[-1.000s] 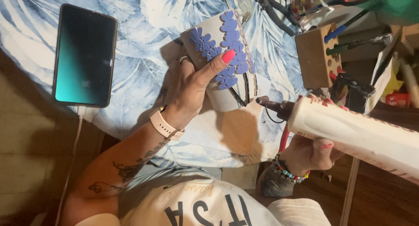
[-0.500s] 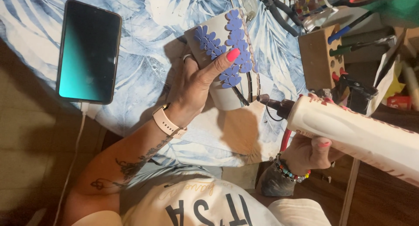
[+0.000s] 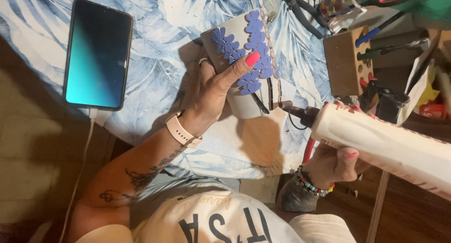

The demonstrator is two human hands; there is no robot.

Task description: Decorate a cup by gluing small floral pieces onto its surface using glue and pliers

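Grey cup (image 3: 235, 69) w/ blue petal shapes stuck on its side sits in the left hand (image 3: 209, 90); fingers wrapped round it, thumb across the petals. Right hand (image 3: 336, 165) has its fingers closed on a cream caulk-type tube (image 3: 390, 146), dark nozzle just beside the cup's base. Phone (image 3: 98, 55) lies well left of the fingers on the leaf-print tabletop (image 3: 155, 17); wooden tool block (image 3: 343, 62) right of cup.

Left hand (image 3: 211, 90) around petal-decorated cup (image 3: 244, 60), right hand (image 3: 336, 165) on glue gun (image 3: 380, 142)
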